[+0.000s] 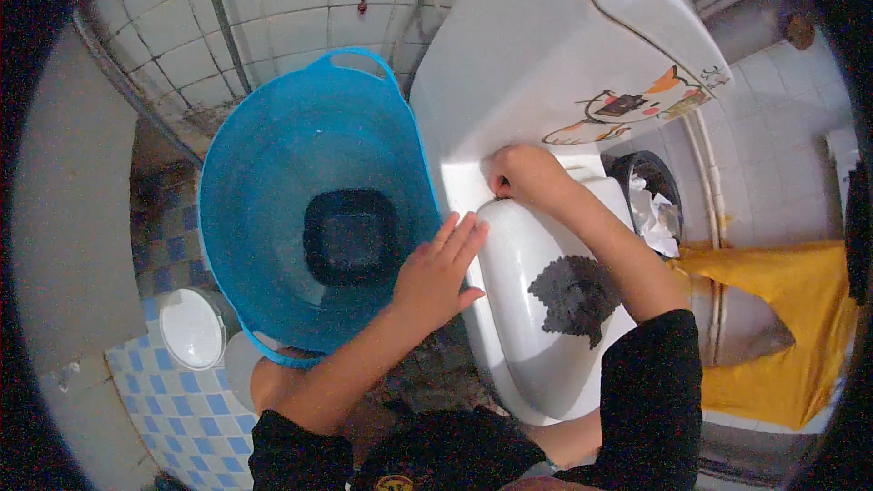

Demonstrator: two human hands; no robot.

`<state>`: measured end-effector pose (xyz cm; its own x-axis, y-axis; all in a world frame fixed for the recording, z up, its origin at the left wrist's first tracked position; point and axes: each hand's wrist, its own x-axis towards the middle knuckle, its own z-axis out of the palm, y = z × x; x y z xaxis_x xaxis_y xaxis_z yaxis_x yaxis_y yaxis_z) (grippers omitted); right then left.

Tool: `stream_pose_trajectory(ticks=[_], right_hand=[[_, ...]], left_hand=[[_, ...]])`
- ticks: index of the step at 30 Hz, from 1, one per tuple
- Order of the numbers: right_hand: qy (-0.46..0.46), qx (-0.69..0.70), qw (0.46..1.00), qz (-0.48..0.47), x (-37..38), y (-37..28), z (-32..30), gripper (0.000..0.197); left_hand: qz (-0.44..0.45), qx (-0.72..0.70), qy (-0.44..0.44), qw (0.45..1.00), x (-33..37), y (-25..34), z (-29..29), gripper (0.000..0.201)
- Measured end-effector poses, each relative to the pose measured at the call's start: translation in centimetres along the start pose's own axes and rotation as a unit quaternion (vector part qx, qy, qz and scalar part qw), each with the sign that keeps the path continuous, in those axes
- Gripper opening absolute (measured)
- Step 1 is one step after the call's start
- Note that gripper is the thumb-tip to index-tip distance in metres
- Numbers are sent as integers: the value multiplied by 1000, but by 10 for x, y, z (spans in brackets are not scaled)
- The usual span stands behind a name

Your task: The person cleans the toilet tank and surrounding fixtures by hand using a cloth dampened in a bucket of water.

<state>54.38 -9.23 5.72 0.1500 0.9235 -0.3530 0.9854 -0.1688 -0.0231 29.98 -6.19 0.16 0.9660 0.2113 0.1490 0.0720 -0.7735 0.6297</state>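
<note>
A white toilet with its lid (511, 282) down stands in front of me, a dark ragged-edged patch on the lid. My right hand (530, 177) is closed at the back of the lid, near the hinge and the foot of the tank (509, 64). Its fingers curl downward, and whatever they grip is hidden. My left hand (438, 273) lies open, fingers stretched and thumb apart, against the left edge of the toilet. Just left of it is a large blue tub (214, 191) with a dark square object (350, 236) at its bottom.
A white round bucket (193, 329) stands on the blue-and-white tiled floor (182, 409) at left. Right of the toilet are a dark bin (644, 164) holding crumpled paper (657, 218) and a yellow cloth (809, 309). A tiled wall (273, 0) rises behind the tub.
</note>
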Motion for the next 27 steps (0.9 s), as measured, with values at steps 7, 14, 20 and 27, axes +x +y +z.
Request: stream_pose_trajectory(ticks=[7, 14, 20, 27], right_hand=[[100, 16, 993, 59, -2, 2, 14, 7], [13, 124, 986, -115, 1, 11, -8, 10], [149, 52, 987, -10, -3, 9, 18, 6], [38, 117, 988, -98, -1, 13, -6, 8]], left_hand=[[12, -6, 26, 1000, 0, 0, 1, 95], [19, -18, 21, 999, -2, -7, 0, 94], [19, -12, 12, 1000, 0, -3, 4, 94], [18, -10, 12, 1000, -1, -5, 0, 94]])
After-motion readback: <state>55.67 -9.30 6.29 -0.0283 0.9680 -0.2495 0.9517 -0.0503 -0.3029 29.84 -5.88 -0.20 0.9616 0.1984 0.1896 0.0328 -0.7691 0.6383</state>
